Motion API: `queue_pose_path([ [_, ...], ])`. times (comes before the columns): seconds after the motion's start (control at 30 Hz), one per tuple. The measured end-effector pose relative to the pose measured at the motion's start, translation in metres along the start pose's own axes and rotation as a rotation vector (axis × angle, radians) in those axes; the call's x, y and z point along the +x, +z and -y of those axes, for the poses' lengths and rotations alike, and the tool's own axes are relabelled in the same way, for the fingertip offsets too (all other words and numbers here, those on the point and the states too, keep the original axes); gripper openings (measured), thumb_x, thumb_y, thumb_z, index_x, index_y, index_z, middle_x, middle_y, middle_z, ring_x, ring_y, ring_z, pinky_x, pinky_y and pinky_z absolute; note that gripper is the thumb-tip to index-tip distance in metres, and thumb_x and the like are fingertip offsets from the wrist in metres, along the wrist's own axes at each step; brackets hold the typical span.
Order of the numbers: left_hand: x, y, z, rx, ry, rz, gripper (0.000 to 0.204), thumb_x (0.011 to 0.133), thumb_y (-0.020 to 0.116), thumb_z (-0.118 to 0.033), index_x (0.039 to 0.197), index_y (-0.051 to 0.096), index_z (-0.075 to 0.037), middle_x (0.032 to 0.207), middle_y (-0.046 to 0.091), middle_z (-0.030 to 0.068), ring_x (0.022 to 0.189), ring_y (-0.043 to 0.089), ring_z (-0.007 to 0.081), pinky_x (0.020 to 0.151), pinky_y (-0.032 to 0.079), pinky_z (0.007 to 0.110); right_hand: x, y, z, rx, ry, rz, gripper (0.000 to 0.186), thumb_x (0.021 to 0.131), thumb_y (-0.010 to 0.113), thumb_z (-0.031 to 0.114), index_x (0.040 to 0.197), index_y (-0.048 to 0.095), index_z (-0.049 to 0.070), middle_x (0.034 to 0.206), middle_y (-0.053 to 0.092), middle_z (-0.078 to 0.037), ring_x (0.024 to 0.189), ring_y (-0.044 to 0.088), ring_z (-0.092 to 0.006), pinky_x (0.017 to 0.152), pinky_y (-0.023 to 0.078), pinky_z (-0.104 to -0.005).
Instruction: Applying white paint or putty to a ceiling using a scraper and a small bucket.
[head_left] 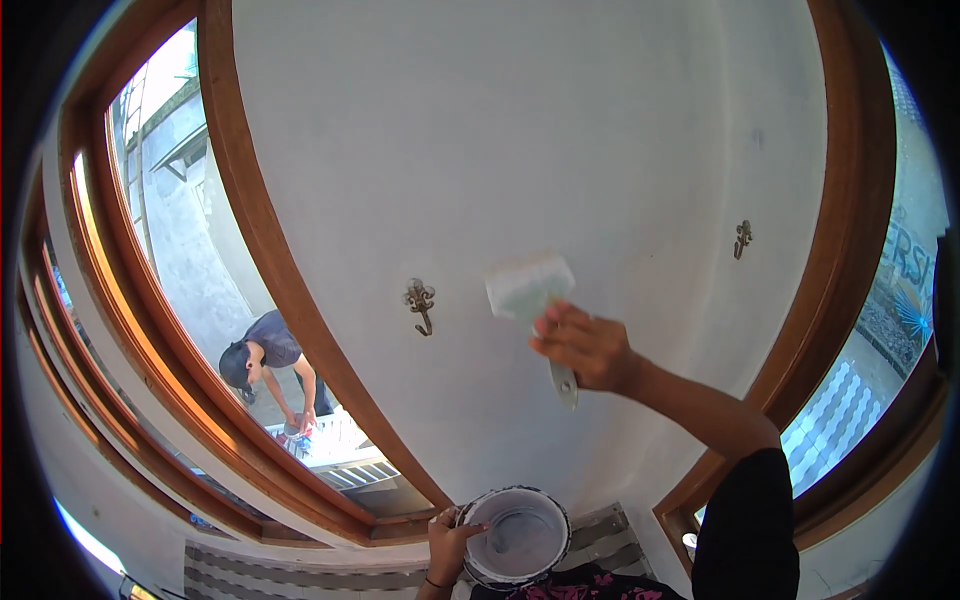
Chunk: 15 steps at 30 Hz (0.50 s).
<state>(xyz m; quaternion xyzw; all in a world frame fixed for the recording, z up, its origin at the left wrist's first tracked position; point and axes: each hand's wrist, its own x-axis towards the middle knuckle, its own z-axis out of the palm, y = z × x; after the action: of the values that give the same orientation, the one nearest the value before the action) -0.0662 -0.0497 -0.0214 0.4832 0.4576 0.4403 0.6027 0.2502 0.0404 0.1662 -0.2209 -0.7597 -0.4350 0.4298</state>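
My right hand is closed round the handle of a wide flat paintbrush, its pale bristles up against the white wall. The handle's end sticks out below my fingers. Lower down, close to my body, my left hand grips the rim of a round paint bucket. Whitish paint coats the bucket's inside. To the left of the brush, an ornate metal hook is fixed to the wall; a second such hook is farther right.
Brown wooden window frames border the wall on the left, and another wooden frame curves along the right. Through the left window a person bends over a white slatted object. Striped floor tiles show below.
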Motion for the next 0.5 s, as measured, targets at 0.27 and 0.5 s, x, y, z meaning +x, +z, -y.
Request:
queue_pose_path([
  [0.27,-0.010,-0.002,-0.001,0.064,0.063,-0.041,0.020,0.068,0.071,0.001,0.087,0.069,0.005,0.079,0.069,0.0067,0.070,0.061,0.0137,0.068,0.049,0.028,-0.062,-0.015,0.051,0.198,-0.041,0.370,0.018,0.076,0.075,0.012,0.093,0.073,0.010,0.102,0.071,-0.006,0.096,0.070,-0.0234,0.092,0.059,-0.0366],
  [0.5,-0.010,-0.006,0.008,0.030,0.018,-0.014,0.019,0.068,0.072,0.004,0.088,0.070,0.003,0.082,0.070,0.0043,0.074,0.060,0.0107,0.071,0.047,0.026,-0.013,-0.012,-0.002,0.454,0.018,0.457,0.032,0.063,0.070,0.008,0.094,0.066,0.012,0.096,0.068,-0.004,0.085,0.066,-0.0249,0.062,0.054,-0.0364],
])
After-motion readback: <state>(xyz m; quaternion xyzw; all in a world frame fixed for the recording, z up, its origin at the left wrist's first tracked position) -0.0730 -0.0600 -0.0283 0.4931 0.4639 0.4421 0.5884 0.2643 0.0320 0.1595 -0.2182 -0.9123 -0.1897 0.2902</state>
